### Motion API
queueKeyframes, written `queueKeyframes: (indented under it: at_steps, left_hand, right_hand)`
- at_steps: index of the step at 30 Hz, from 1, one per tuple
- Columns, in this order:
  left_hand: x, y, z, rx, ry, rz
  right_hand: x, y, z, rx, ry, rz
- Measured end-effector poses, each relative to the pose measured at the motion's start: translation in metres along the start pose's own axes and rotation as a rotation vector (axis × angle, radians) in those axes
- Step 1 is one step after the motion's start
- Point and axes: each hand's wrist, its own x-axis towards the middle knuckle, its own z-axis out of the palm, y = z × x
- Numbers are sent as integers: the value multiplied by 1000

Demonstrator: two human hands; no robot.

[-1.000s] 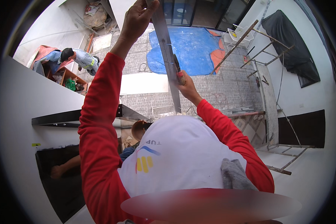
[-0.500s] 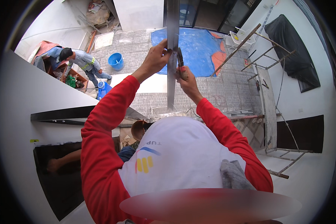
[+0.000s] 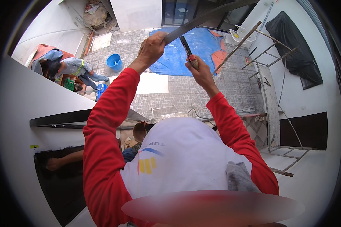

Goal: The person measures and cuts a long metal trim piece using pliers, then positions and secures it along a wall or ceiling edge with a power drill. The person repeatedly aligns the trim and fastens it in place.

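My left hand (image 3: 152, 48), raised ahead of me, is closed around the lower end of a long dark metal bar (image 3: 201, 22). From there the bar slants up to the right, out past the top of the picture. To its right and apart from it, my right hand (image 3: 201, 72) grips a hand tool (image 3: 185, 46) with a narrow dark head and a partly red handle. The tool points up and left, just under the bar; its exact kind is hard to make out.
Scaffolding (image 3: 271, 55) with a plank (image 3: 268, 102) stands at right. Below lie a blue tarp (image 3: 204, 49), a white sheet (image 3: 153, 84) and a blue bucket (image 3: 114, 62). A co-worker (image 3: 74, 68) bends at left. Another person's hand (image 3: 55, 164) is against a dark panel (image 3: 60, 189).
The bar has swung from upright to a slant toward the upper right. My right hand has moved right with the tool, away from the bar; my left hand has shifted slightly left.
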Motion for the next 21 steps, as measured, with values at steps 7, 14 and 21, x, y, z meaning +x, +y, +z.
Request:
queueKeyframes:
  at_steps: [7, 14, 21]
  left_hand:
    - [-4, 2, -1, 96, 22, 14]
    - [-6, 9, 2, 254, 4, 94]
    - [-9, 11, 5, 306, -9, 124]
  right_hand:
    - [-3, -4, 13, -21, -28, 104]
    - [2, -8, 20, -47, -9, 68]
    - [6, -1, 26, -58, 11, 35]
